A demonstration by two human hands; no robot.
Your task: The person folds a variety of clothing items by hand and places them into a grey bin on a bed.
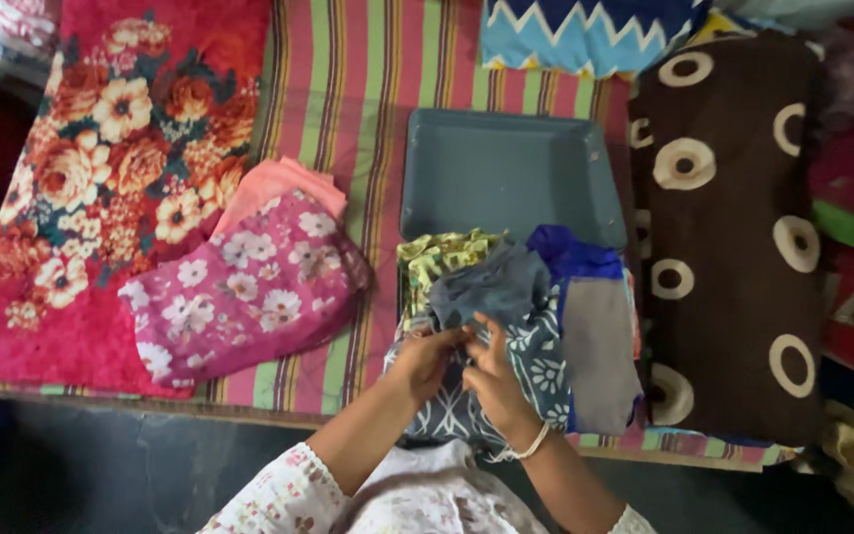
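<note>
Both hands bunched in grey cloth, fingertips hidden (grip unclear)

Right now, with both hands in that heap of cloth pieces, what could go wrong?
The cloth heap lies at the bed's front edge, so the grey piece could slide off. Both the left hand and right hand tug one spot, which may topple the pile. The grey tray behind might get nudged.

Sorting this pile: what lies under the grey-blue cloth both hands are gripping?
Under the grey-blue cloth: a yellow-green print, a dark white-flowered fabric and blue cloth. Lower layers are hidden.
</note>
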